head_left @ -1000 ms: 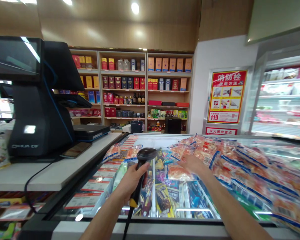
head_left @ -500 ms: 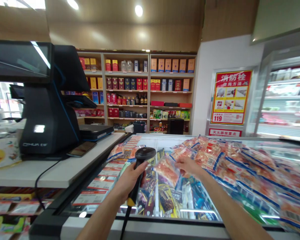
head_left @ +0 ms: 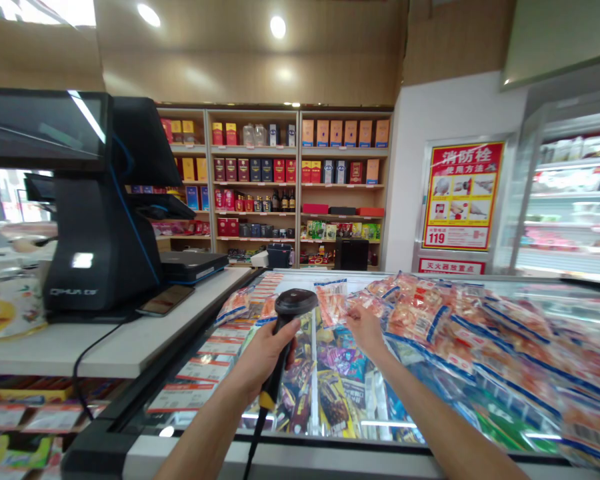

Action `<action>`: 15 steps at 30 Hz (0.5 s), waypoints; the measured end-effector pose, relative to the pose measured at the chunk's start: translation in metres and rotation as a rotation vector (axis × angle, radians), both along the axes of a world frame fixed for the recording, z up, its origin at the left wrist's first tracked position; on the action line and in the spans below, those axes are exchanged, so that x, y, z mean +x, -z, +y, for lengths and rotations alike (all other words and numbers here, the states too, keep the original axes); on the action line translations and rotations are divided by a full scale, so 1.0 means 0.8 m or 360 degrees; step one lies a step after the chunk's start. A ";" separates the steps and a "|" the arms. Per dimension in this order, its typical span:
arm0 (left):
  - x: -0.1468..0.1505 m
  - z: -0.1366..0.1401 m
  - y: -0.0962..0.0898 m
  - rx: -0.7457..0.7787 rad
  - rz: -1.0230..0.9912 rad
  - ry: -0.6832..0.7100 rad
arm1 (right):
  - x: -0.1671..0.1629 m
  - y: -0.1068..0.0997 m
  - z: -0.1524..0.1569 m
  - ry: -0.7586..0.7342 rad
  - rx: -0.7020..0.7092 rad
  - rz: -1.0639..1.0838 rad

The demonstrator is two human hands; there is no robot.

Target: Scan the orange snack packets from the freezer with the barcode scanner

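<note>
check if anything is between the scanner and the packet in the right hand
Nothing visible is: the scanner in the left hand appears right beside the packet that the right hand holds. Whether they touch is unclear.

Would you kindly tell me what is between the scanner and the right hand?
The head view shows a packet there, held by the right hand beside the scanner.

We stretch both bare forearms [head_left: 215,420] from the near side toward the middle. Our left hand [head_left: 269,353] curls in a grip, thumb uppermost; our right hand [head_left: 366,331], slightly farther off, pinches with bent fingers.
</note>
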State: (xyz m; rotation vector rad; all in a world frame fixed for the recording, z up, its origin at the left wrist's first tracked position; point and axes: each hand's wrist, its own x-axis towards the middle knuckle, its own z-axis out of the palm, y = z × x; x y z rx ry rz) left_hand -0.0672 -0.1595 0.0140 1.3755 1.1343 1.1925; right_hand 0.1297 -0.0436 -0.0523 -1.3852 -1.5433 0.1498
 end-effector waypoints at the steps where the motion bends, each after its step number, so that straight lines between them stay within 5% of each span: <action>1: 0.001 0.000 -0.001 0.0011 0.0013 0.0007 | 0.000 0.000 0.000 -0.0001 -0.0004 0.0016; 15: -0.005 0.003 -0.013 0.0066 -0.0044 0.0035 | -0.011 0.012 0.025 -0.0046 -0.0049 0.0170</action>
